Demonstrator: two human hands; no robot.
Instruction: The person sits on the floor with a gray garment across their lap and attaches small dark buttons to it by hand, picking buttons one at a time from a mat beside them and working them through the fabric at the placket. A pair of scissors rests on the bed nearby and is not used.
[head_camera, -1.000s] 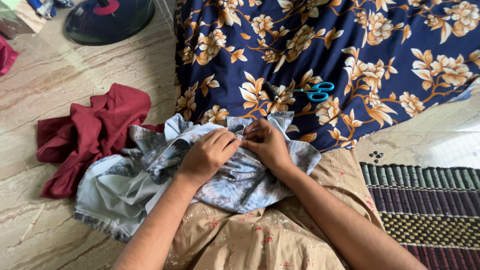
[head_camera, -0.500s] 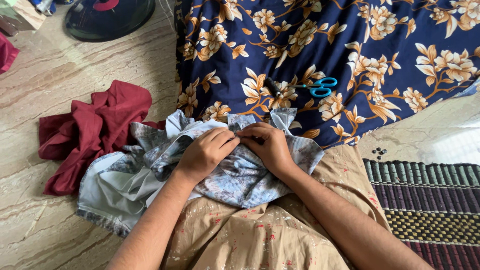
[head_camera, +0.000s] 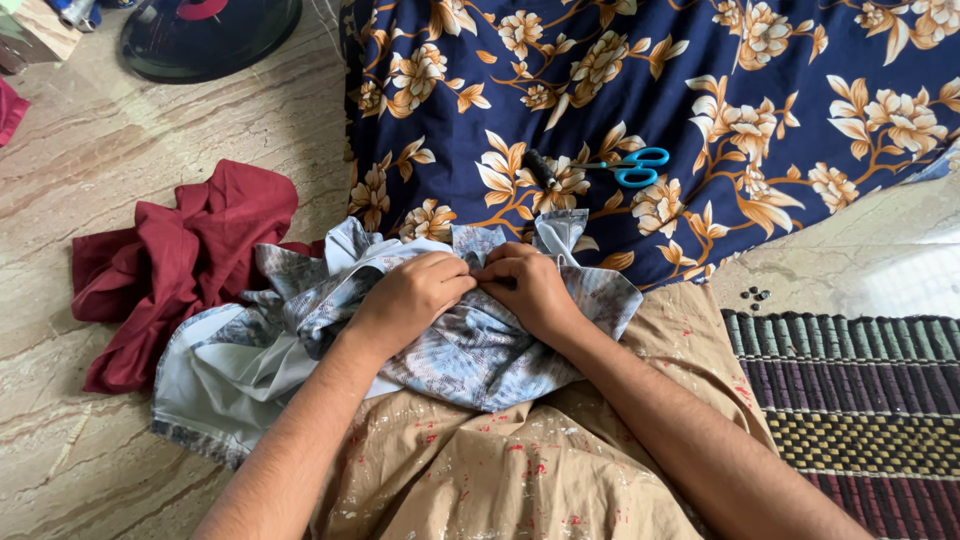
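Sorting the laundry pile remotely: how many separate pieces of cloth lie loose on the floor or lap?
3: grey-blue patterned cloth under both hands, maroon cloth to its left, navy floral fabric beyond. More may be hidden.

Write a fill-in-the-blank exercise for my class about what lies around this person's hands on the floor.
1. Both hands, left hand and right hand, press on a crumpled ____-grey patterned cloth.
2. The scissors have ____ handles.
3. The scissors lie on a navy fabric printed with ____.
4. Left of the patterned cloth lies a ____ garment.

Missing words: blue; blue; flowers; dark red
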